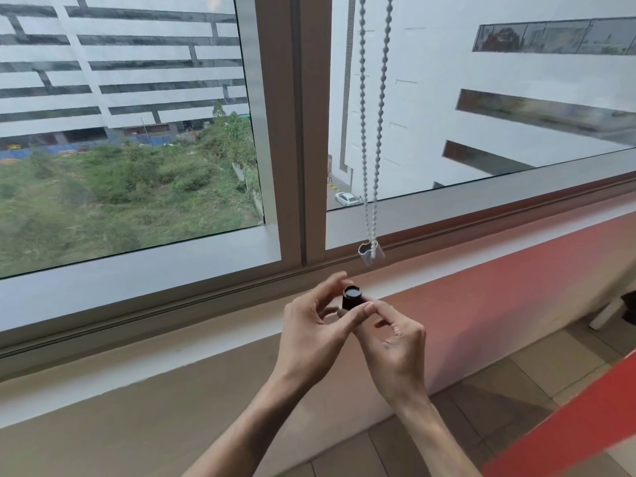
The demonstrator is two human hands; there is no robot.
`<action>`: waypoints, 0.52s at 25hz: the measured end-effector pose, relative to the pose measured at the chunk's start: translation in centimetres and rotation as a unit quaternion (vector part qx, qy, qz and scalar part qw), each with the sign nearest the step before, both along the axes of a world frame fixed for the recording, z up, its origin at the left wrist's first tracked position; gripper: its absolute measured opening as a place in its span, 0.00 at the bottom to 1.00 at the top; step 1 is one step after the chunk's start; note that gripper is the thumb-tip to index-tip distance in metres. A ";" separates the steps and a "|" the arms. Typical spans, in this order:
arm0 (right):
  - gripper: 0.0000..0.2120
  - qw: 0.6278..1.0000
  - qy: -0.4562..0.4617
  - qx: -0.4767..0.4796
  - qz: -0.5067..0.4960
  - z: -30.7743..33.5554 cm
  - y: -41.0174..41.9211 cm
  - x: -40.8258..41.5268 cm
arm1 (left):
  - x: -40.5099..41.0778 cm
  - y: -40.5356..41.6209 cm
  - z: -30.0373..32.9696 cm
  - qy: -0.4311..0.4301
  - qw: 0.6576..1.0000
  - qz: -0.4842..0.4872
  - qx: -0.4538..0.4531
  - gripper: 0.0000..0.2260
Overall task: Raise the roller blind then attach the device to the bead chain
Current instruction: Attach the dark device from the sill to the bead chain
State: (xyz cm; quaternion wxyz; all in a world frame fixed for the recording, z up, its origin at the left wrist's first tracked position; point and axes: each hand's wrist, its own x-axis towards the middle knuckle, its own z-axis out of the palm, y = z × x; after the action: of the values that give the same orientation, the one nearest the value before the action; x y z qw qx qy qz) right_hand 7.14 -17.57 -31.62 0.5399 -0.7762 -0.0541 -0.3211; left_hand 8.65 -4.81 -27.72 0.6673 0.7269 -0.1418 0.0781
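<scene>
Both hands on the device, just below the chain's end.

Device [351, 297]: small, dark, cylindrical, round top face toward camera; held in the air near the sill [206, 342], centre of view. Left hand [311, 330] pinches it from the left, thumb on the near side, fingertips curled over the far side. Right hand [395, 342] pinches it from the right with thumb and forefinger, other fingers curled under. Hands touch at the device. Chain [377, 132]: white beads, two strands hanging down in front of the right pane, meeting in a small pale weight [371, 252] just above and right of the device, apart from it. Window frame [296, 132] upright between the two panes. Blind itself not in view. Outside: buildings, scrub, a white car [348, 198]. Tiled floor [499, 390] near right.
</scene>
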 end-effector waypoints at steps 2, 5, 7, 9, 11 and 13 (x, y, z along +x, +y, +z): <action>0.18 1.000 -0.015 0.016 0.002 1.2 -0.1 0.1 | 0.4 -0.2 1.7 -0.055 0.998 0.005 0.008 0.29; 0.15 0.999 -0.027 0.045 -0.002 2.2 -0.6 0.3 | 1.2 -1.4 4.4 -0.100 0.994 -0.030 -0.002 0.35; 0.13 0.997 -0.016 0.081 0.007 2.3 -1.0 0.6 | 2.6 -2.4 5.8 -0.088 0.996 -0.012 0.019 0.40; 0.13 0.993 -0.002 0.122 0.012 2.3 -1.3 1.1 | 4.8 -3.2 6.8 -0.067 0.995 0.030 0.072 0.45; 0.12 0.989 0.003 0.148 0.006 2.4 -1.6 1.6 | 6.8 -4.0 7.8 -0.045 0.993 0.024 0.111 0.45; 0.09 0.987 0.002 0.162 0.001 2.7 -1.9 2.0 | 8.3 -4.9 8.4 -0.043 0.992 -0.003 0.121 0.40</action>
State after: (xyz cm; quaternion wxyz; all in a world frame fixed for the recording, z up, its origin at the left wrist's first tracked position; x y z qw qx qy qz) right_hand 9.11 -19.51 -28.92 0.6590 -0.6789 -0.0007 -0.3238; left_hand 16.97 -9.69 -19.36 0.5682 0.7976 -0.1811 0.0901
